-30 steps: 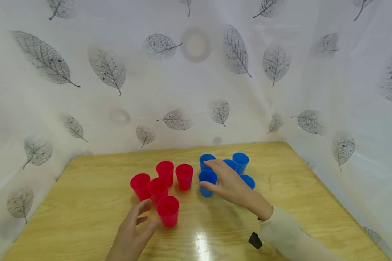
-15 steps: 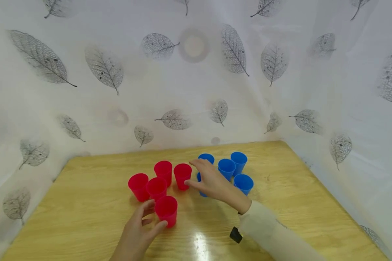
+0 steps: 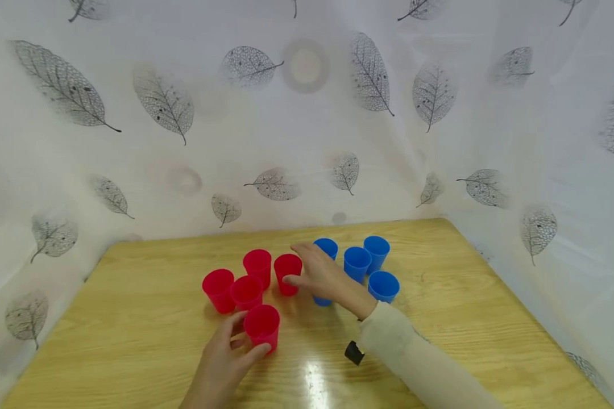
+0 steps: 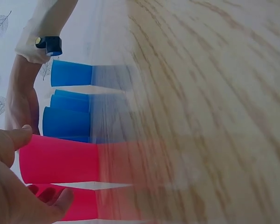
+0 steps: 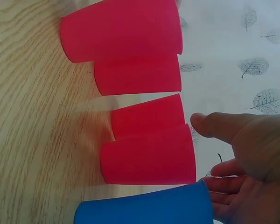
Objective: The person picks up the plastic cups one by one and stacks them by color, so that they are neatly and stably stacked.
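Observation:
My left hand (image 3: 221, 357) grips the nearest red cup (image 3: 261, 325), thumb on its near side and fingers round its left. In the left wrist view that cup (image 4: 60, 161) stands upright between thumb (image 4: 21, 134) and fingers. The right hand (image 3: 327, 279) is beside the rightmost red cup (image 3: 288, 267), fingers spread, with the thumb tip overlapping the cup in the head view. From the right wrist, the thumb (image 5: 200, 123) shows a gap from the red rims. A blue cup (image 3: 322, 301) is partly hidden under this hand.
Three more red cups (image 3: 218, 289) stand behind the left hand. Several blue cups (image 3: 357, 264) are grouped at the back right. The wooden table (image 3: 133, 324) meets leaf-patterned sheeting (image 3: 307, 130) behind. A black wrist piece (image 3: 355, 353) hangs below the right sleeve.
My right hand has moved left, from over the blue cups to the rightmost red cup. The left hand has come in round the nearest red cup, which stays in place.

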Demonstrator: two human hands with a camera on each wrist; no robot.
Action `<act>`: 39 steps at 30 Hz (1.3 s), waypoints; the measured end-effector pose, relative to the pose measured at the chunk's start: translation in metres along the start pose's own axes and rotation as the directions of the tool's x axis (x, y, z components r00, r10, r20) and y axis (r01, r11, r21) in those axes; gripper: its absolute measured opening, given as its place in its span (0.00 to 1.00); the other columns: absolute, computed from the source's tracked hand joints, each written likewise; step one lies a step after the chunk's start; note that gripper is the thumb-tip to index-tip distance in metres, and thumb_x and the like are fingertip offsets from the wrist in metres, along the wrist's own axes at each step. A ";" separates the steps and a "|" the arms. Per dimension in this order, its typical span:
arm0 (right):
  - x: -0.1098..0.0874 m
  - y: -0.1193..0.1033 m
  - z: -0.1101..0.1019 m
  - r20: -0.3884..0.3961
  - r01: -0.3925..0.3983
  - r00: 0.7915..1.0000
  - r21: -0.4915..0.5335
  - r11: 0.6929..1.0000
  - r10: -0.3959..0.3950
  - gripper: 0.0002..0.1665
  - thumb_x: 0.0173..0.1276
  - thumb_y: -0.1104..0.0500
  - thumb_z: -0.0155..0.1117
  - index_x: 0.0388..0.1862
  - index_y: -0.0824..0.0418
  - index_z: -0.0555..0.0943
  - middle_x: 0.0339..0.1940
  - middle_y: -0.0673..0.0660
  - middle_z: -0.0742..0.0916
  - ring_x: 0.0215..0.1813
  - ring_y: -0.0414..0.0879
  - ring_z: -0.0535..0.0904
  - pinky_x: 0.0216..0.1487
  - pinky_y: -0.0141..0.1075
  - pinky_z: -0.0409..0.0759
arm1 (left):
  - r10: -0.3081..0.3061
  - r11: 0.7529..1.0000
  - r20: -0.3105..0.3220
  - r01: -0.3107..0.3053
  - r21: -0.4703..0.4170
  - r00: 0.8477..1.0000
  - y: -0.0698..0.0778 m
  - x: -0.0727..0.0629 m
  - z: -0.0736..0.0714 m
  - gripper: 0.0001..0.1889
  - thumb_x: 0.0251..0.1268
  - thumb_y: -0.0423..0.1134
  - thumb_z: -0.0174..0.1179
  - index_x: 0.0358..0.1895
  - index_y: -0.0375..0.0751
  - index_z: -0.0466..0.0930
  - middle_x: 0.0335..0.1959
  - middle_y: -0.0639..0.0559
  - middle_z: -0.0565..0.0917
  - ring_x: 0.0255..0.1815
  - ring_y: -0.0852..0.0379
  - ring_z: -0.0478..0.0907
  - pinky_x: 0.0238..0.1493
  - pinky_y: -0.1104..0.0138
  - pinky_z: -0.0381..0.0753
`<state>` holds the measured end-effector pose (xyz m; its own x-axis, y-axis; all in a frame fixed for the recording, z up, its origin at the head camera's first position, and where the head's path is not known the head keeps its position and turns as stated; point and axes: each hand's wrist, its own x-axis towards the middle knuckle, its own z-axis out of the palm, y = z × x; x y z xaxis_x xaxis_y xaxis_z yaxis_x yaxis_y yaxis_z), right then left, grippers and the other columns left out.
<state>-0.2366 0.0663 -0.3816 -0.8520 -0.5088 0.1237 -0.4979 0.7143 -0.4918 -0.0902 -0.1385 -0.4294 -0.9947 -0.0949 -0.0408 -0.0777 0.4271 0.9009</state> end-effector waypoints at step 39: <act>0.002 -0.001 0.014 0.015 0.062 0.998 -0.027 0.998 -0.061 0.42 0.69 0.50 0.75 0.74 0.67 0.70 0.69 0.64 0.79 0.68 0.58 0.75 0.63 0.47 0.82 | -0.105 0.992 0.027 0.106 -0.069 0.994 -0.007 0.004 0.000 0.40 0.54 0.43 0.80 0.69 0.38 0.70 0.65 0.38 0.79 0.64 0.37 0.78 0.56 0.55 0.85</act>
<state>-0.2359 0.0578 -0.3932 -0.8172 -0.5590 0.1403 -0.5539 0.6942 -0.4596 -0.0935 -0.1412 -0.4356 -0.9825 -0.1146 -0.1467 -0.1782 0.3515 0.9191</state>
